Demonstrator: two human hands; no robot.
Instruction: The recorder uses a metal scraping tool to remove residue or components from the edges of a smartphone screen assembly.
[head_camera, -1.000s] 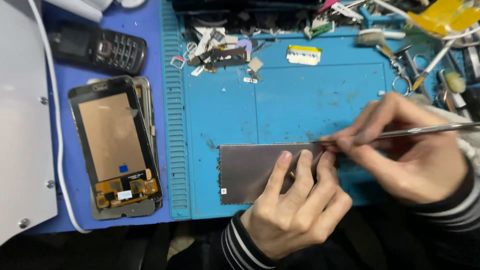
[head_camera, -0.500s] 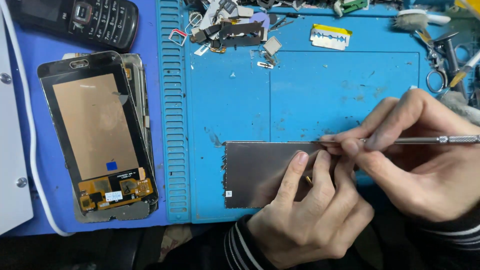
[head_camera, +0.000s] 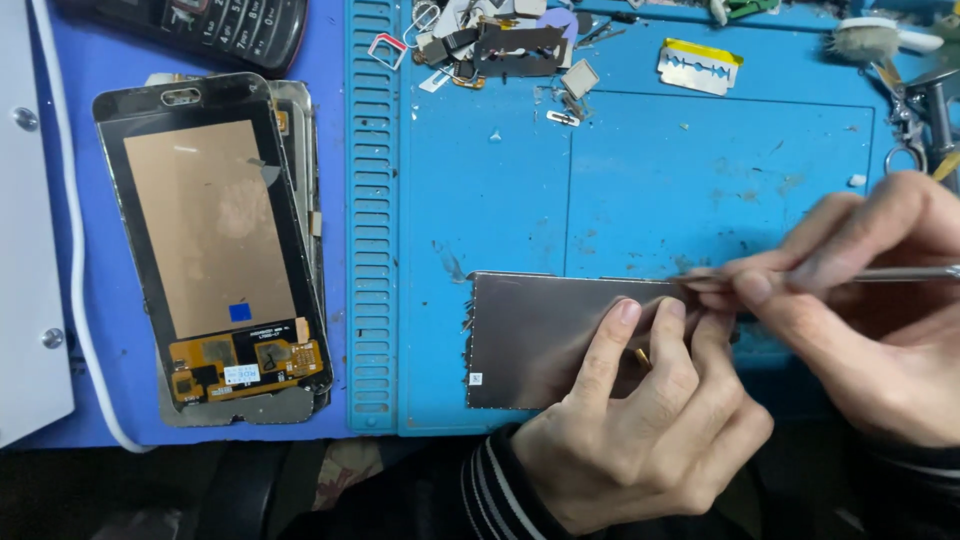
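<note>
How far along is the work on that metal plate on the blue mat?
Done: the phone screen lies apart on the left, back side up, loose parts piled at the mat's top. In hand: the left hand presses the metal plate flat while the right hand works a thin metal tool at its upper right edge. Left: the plate looks whole, nothing lifted off it yet.
</note>
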